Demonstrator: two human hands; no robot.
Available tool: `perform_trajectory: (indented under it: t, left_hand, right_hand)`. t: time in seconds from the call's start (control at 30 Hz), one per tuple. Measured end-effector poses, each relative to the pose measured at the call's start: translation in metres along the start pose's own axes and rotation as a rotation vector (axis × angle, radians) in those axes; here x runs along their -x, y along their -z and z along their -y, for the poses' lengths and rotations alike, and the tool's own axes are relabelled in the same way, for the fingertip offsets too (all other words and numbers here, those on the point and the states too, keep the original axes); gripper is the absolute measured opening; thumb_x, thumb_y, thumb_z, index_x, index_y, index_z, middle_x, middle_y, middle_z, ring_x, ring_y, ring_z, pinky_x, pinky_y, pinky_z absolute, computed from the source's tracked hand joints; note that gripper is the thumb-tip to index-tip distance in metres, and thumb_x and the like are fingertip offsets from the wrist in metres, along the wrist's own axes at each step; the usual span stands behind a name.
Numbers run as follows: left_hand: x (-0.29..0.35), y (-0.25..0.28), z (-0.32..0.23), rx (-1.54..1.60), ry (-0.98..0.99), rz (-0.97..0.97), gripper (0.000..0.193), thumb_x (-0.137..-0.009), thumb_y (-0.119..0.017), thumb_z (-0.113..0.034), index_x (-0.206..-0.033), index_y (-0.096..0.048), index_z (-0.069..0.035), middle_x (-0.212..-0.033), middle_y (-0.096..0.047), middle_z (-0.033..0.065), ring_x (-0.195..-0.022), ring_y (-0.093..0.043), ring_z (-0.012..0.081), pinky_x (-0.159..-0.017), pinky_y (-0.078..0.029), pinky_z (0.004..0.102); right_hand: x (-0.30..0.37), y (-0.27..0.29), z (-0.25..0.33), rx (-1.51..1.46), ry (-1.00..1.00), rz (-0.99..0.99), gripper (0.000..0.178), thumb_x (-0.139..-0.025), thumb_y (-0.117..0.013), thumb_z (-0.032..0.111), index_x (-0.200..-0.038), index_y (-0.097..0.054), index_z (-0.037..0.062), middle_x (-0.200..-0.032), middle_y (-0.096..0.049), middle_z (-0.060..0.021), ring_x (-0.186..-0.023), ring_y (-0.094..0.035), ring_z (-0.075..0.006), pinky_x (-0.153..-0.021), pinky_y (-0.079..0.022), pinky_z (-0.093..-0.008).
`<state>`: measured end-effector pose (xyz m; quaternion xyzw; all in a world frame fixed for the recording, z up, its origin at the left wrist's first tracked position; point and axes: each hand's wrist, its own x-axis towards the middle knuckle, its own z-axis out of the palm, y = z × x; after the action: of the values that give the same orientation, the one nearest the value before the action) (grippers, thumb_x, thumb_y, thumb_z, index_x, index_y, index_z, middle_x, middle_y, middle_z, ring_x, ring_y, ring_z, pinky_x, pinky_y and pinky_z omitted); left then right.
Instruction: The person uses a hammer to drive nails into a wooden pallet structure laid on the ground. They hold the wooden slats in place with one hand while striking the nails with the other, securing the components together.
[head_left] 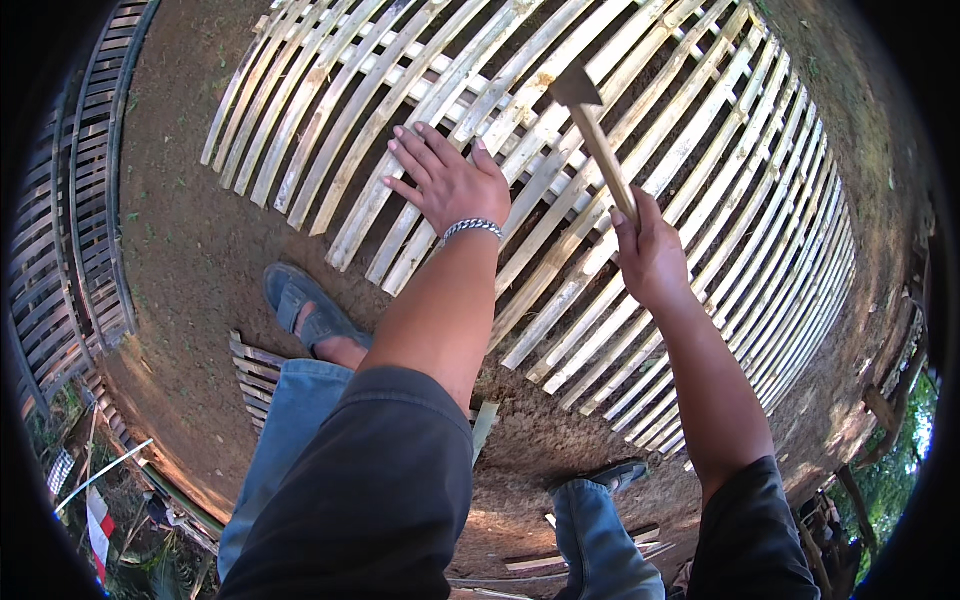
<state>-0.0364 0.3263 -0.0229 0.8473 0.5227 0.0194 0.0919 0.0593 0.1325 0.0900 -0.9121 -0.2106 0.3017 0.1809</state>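
Note:
A large panel of pale wooden or bamboo slats [700,130], laid side by side over cross strips, lies low over the ground before me. My left hand [450,180], a chain bracelet at its wrist, rests on the slats left of the middle with its fingers spread. In my right hand [652,250] is a hatchet [605,150], gripped by its light wooden handle. Its dark metal head points away from me, above the slats and to the right of my left hand. Some cross strips are hidden under the slats.
Two more slatted panels [95,200] with dark edges stand along the far left. A smaller stack of slats [255,375] lies beside my left foot [312,310]. Loose strips [540,563] are on the dirt near my right foot [622,474]. Branches [885,410] border the right side.

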Motion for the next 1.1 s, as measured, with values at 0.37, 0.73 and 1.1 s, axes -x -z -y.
perform_trajectory:
  t: [0.37, 0.73, 1.1]
  left_hand:
    - [0.0, 0.006, -0.006, -0.027, -0.009, 0.028, 0.078, -0.108, -0.035, -0.046, -0.164, -0.017, 0.005, -0.172, -0.011, 0.0288, -0.162, -0.005, 0.0395, -0.127, 0.0, 0.0633]
    - [0.002, 0.002, -0.002, -0.004, -0.023, 0.008, 0.077, -0.106, -0.041, -0.043, -0.163, -0.021, 0.005, -0.172, -0.011, 0.0281, -0.161, -0.006, 0.0403, -0.126, 0.0, 0.0638]
    - [0.004, 0.005, -0.005, -0.001, -0.016, 0.031, 0.078, -0.106, -0.039, -0.045, -0.164, -0.021, 0.004, -0.172, -0.012, 0.0268, -0.161, -0.007, 0.0404, -0.126, -0.002, 0.0658]
  right_hand:
    - [-0.013, -0.003, -0.015, 0.222, -0.039, 0.158, 0.036, -0.106, -0.057, 0.026, -0.133, -0.05, 0.0028, -0.091, -0.071, -0.0294, -0.087, -0.07, -0.0483, -0.08, -0.056, -0.0569]
    - [0.008, 0.027, 0.02, 0.191, 0.147, 0.022, 0.035, -0.106, -0.058, 0.022, -0.136, -0.049, 0.0058, -0.085, -0.071, -0.0229, -0.077, -0.072, -0.0434, -0.071, -0.057, -0.0526]
    - [0.01, 0.017, 0.011, 0.271, -0.059, 0.083, 0.041, -0.106, -0.059, 0.028, -0.138, -0.05, 0.0053, -0.086, -0.072, -0.0254, -0.079, -0.073, -0.0438, -0.072, -0.058, -0.054]
